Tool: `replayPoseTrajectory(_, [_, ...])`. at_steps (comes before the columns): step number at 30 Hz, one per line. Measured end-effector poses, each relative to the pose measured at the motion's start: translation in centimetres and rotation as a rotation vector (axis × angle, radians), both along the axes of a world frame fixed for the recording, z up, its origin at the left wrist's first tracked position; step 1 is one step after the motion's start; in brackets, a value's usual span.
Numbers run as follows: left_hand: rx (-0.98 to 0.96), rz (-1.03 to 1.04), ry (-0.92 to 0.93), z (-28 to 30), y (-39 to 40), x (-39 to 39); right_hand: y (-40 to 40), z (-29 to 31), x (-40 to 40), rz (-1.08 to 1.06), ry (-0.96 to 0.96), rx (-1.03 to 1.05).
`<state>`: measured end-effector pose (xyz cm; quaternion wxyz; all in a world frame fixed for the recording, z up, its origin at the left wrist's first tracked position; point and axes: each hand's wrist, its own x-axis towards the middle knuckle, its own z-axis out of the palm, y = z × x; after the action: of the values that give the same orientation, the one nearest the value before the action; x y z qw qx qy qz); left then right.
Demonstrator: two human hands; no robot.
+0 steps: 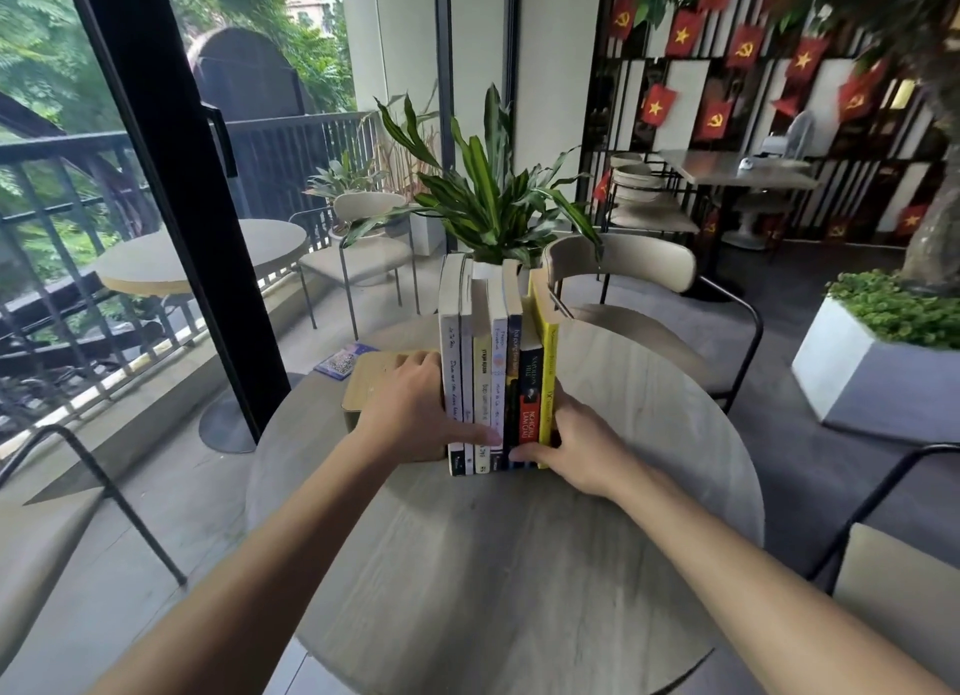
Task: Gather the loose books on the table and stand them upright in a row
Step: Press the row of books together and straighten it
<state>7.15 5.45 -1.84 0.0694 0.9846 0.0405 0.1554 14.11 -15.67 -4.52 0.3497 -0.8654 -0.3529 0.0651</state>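
Right fingers hiding behind the row of books, the left hand and right hand are clasping it, thumbs crossing the spines.

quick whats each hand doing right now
left hand: holding the row of books at its left end, thumb across the spines
right hand: holding the same row at its right end
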Motion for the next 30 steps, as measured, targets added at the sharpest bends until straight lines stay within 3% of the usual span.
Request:
replayPoseTrajectory(12, [-0.035, 0.082, -0.032, -0.5, 0.7, -1.0, -0.4, -0.1, -0.4, -0.021, 0.019, 0.058])
replayPoseTrajectory(24, [-0.126, 0.015, -0.030, -0.4, 0.5, -1.1, 0.4, -1.1, -0.1, -0.096, -0.038, 0.039])
replayPoseTrajectory(30, [0.001, 0.048, -0.092, 0.1, -0.2, -2.1, 0.2, -0.6, -0.7, -0.090, -0.098, 0.078])
